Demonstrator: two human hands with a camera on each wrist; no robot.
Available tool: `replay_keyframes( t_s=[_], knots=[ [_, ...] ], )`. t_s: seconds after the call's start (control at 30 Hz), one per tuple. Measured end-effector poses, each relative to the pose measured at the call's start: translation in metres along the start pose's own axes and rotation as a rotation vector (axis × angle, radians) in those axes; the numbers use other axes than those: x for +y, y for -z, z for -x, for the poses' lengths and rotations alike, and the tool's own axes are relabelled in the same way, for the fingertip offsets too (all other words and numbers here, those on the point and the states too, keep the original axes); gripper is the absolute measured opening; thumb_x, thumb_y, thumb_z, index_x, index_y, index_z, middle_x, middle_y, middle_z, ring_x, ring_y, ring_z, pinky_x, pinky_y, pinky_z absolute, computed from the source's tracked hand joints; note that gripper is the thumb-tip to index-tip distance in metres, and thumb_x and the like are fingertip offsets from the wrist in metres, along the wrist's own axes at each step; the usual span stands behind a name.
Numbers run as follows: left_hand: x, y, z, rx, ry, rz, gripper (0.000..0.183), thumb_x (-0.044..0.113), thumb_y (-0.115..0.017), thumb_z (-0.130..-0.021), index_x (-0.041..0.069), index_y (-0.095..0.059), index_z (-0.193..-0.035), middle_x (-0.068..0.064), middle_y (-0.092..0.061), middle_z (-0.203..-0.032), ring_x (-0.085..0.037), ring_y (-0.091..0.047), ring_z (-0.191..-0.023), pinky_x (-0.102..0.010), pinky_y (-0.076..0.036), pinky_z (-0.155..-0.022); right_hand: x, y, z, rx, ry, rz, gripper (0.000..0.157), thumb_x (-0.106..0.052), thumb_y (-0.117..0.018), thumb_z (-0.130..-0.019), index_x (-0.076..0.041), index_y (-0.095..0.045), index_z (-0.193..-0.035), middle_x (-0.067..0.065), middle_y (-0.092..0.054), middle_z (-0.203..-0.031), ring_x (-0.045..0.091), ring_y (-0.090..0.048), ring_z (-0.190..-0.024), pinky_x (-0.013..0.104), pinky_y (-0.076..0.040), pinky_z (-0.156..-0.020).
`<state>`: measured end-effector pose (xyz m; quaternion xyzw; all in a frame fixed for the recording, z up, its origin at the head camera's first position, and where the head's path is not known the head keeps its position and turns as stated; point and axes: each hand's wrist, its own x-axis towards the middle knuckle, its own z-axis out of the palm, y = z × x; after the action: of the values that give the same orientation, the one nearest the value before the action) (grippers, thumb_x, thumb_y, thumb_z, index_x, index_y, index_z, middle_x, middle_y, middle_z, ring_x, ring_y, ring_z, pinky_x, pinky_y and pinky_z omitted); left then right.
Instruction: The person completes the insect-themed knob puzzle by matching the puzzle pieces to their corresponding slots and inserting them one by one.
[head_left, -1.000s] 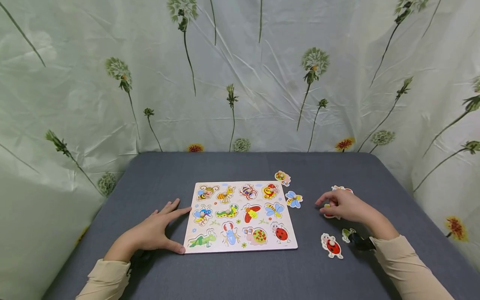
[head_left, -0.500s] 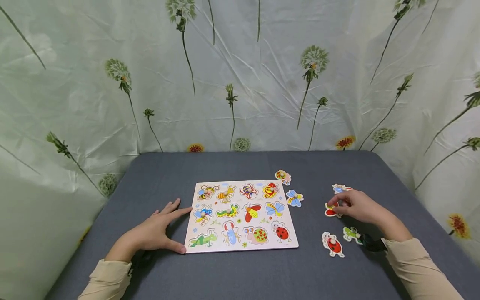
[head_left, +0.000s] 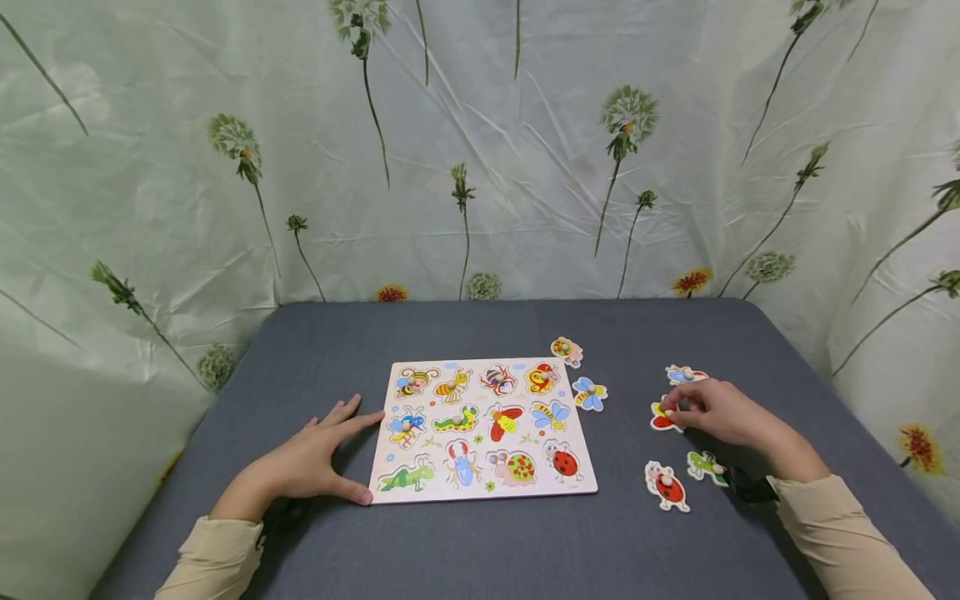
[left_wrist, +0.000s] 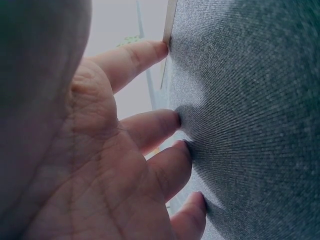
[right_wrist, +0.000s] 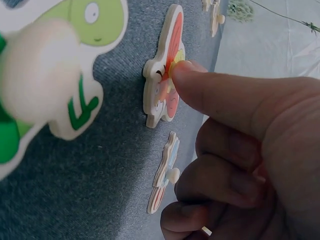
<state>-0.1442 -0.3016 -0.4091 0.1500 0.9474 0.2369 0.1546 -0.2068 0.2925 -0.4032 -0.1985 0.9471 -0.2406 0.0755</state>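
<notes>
My left hand (head_left: 311, 458) lies spread at the left edge of a wooden peg puzzle board (head_left: 525, 495). Its thumb is at the near left corner and the index fingertip higher along the edge; in the left wrist view the fingertips (left_wrist: 159, 49) rest on the cloth and the board's side. My right hand (head_left: 723, 417) pinches the knob of a red-winged insect puzzle piece (right_wrist: 172, 40) between thumb and finger, the other fingers curled in. That piece is close to the cloth, partly covered by the hand. Several insect pieces sit in the board; other slots show only pictures.
Around the right hand lie a blue-winged piece (head_left: 682, 375), a green grasshopper piece (head_left: 705, 468) and a ladybug piece (head_left: 666, 487). A snail piece (head_left: 566, 351) and a bee piece (head_left: 589, 394) lie off the board's right edge. A dark grey cloth (head_left: 480, 550) covers the table.
My right hand has moved slightly right and come down onto the red-winged piece, its thumb and finger closing on the knob. The left hand has stayed at the board's edge.
</notes>
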Motion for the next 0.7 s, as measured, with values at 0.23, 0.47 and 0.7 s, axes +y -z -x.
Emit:
replay_keyframes(
  t_s=[0.23,0.47,0.7],
  knots=[
    [-0.0008,-0.0002,0.0001,0.003,-0.005,-0.001,0.119,0.057,-0.099,-0.066,0.025,-0.043,-0.167,-0.029,-0.016,-0.178,-0.059,-0.013,-0.162,-0.082,-0.014,-0.124,-0.0018,-0.0019,-0.001,-0.03,-0.011,0.028,0.005,-0.018,-0.075,-0.102,-0.014,-0.072,-0.102,-0.01,-0.048,-0.067,0.002,-0.037,-0.058,0.024,-0.033,-0.06],
    [0.0003,0.0003,0.0003,0.001,0.0,0.004,0.12,0.056,-0.099,-0.066,0.025,-0.042,-0.167,-0.028,-0.016,-0.178,-0.059,-0.012,-0.162,-0.082,-0.013,-0.124,-0.0055,-0.002,-0.0015,-0.039,-0.02,0.008,0.006,-0.015,-0.072,-0.103,-0.011,-0.069,-0.101,-0.008,-0.051,-0.069,0.002,-0.041,-0.059,0.024,-0.035,-0.06],
    [0.0009,0.0005,0.0005,0.002,-0.002,0.007,0.119,0.056,-0.099,-0.067,0.025,-0.042,-0.167,-0.028,-0.016,-0.178,-0.058,-0.012,-0.163,-0.082,-0.013,-0.124,-0.0053,-0.0016,-0.0012,-0.054,-0.031,-0.008,0.01,-0.018,-0.073,-0.103,-0.01,-0.068,-0.099,-0.009,-0.047,-0.065,0.003,-0.038,-0.056,0.024,-0.034,-0.057]
  ],
)
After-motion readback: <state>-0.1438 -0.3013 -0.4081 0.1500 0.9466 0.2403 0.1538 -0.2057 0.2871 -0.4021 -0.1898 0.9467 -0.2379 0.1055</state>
